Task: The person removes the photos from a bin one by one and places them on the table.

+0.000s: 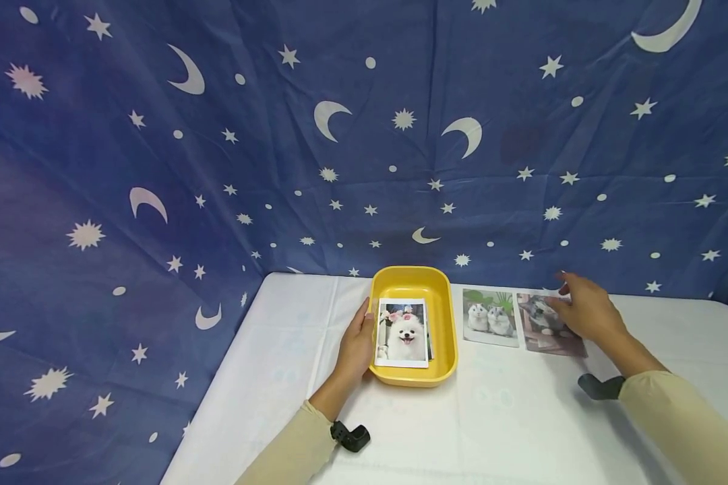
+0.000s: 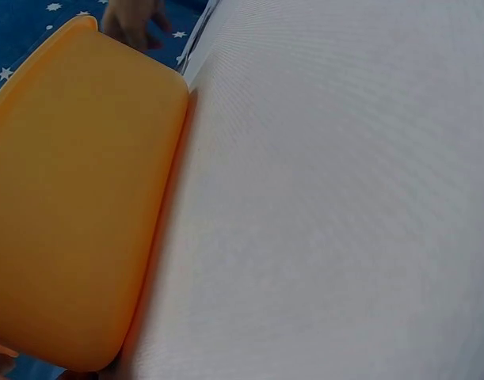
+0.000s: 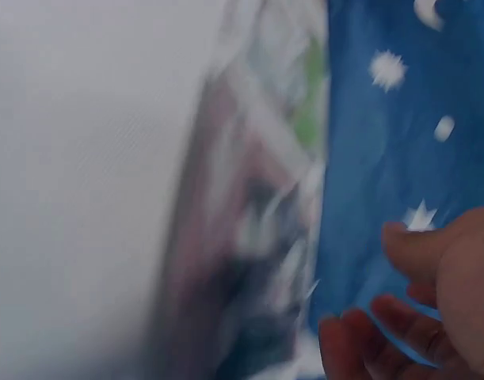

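Observation:
A yellow tray (image 1: 445,323) stands on the white tabletop with a photo of a fluffy white dog (image 1: 405,337) lying in it. Another print's dark edge shows beneath that photo. My left hand (image 1: 356,342) grips the tray's left side, the thumb at its rim; in the left wrist view the tray's outer wall (image 2: 75,198) hides most of the fingers. Over the right-hand photo, of a grey animal (image 1: 552,327), hovers my right hand (image 1: 588,310), its thumb and fingers apart and nothing seen between them. Beside that photo lies one of two hamsters (image 1: 490,318).
A white cloth (image 1: 491,431) covers the table. Right behind its back edge hangs a blue curtain (image 1: 394,148) with moons and stars, which also runs along the left side. Each wrist bears a black camera mount (image 1: 353,438).

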{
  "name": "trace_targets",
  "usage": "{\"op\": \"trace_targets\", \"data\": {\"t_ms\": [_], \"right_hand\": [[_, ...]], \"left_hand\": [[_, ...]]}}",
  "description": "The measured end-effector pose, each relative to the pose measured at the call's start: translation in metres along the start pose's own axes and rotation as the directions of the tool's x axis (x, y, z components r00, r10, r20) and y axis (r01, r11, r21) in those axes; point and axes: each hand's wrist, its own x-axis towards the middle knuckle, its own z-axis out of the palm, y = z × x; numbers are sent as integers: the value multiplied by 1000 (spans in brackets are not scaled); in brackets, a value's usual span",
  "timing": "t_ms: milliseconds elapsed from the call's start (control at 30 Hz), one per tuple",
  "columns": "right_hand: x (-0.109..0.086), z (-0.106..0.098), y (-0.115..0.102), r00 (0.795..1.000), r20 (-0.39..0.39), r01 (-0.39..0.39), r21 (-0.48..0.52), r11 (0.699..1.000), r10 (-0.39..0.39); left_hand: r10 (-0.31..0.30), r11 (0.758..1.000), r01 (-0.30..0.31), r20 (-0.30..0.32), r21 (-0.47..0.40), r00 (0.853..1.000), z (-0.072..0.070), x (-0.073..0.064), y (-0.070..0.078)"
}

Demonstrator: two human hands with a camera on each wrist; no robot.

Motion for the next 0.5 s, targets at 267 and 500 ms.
{"op": "trace_targets", "data": {"t_ms": [267,500], "right_hand": [[27,-6,-88,971,172,104,332,938,-168],[54,10,-152,925,250,139,479,867,-287]], "left_hand": [[4,1000,-4,1,2,1000,-1,0,0],[8,1000,-7,5,-12,1000,0,0,0]]}}
